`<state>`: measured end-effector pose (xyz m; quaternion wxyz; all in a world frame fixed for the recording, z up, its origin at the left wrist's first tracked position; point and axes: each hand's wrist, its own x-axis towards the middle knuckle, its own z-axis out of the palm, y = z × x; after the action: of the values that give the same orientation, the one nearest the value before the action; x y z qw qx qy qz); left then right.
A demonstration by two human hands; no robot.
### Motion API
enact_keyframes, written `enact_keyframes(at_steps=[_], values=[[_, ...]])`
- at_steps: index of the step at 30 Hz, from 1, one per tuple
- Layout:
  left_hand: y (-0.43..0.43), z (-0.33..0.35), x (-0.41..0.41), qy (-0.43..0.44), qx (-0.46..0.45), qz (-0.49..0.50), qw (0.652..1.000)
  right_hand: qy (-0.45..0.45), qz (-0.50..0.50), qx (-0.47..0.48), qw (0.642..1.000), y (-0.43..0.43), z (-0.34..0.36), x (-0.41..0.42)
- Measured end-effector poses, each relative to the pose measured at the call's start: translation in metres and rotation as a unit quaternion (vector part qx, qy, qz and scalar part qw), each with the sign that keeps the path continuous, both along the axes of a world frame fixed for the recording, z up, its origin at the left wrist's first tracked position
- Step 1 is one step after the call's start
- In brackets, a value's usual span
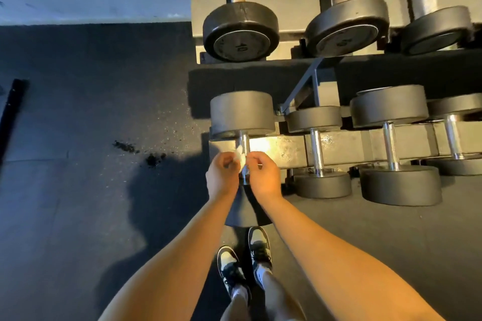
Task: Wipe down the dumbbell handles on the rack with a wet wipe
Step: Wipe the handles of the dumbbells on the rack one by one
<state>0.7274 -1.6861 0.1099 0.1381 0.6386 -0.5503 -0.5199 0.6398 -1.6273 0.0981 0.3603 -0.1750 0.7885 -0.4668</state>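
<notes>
Now, wipe [241,158] pinched btwn L hand [221,176], R hand [264,176]

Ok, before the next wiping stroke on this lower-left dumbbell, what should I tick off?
1. Hold on the wet wipe: ok, left hand and right hand both pinch it.
2. Wipe on the dumbbell handle: ok, it touches the chrome bar.
3. Wipe wrapped right round: cannot tell, the hands hide it.
4. Wipe moist enough: cannot tell.
5. Dumbbell seated on the rack: ok.
6. Access to the neighbouring handle: ok, nothing covers it.
</notes>
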Motion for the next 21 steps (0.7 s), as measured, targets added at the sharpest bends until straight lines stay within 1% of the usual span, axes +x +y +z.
enact_keyframes(at_steps=[2, 4, 6, 7, 9, 11, 14, 18, 21], values=[[-0.003, -0.028, -0.012, 0.004, -0.009, -0.002, 1.000, 0.008, 0.015, 0.012, 1.000, -0.003, -0.035, -0.007], [-0.011, -0.029, -0.017, -0.002, -0.022, -0.014, 1.000, 0.034, 0.051, 0.031, 0.998, -0.005, -0.048, -0.012], [-0.022, -0.041, -0.027, -0.018, -0.040, -0.020, 0.999, 0.054, 0.078, 0.034, 0.995, -0.010, -0.061, -0.018], [-0.028, -0.044, -0.033, -0.026, -0.052, -0.013, 0.998, 0.051, 0.085, 0.029, 0.995, -0.012, -0.067, -0.020], [-0.036, -0.051, -0.043, -0.022, -0.080, -0.011, 0.996, 0.070, 0.104, 0.029, 0.992, -0.012, -0.071, -0.023], [-0.037, -0.057, -0.050, -0.017, -0.099, -0.034, 0.994, 0.099, 0.098, 0.043, 0.989, -0.010, -0.076, -0.022], [-0.032, -0.066, -0.049, -0.034, -0.122, -0.081, 0.989, 0.138, 0.091, 0.067, 0.984, -0.010, -0.086, -0.019], [-0.026, -0.074, -0.037, -0.075, -0.097, -0.098, 0.988, 0.145, 0.102, 0.091, 0.980, -0.012, -0.081, -0.018], [-0.021, -0.073, -0.030, -0.070, -0.073, -0.099, 0.990, 0.138, 0.102, 0.084, 0.982, -0.010, -0.076, -0.018]])
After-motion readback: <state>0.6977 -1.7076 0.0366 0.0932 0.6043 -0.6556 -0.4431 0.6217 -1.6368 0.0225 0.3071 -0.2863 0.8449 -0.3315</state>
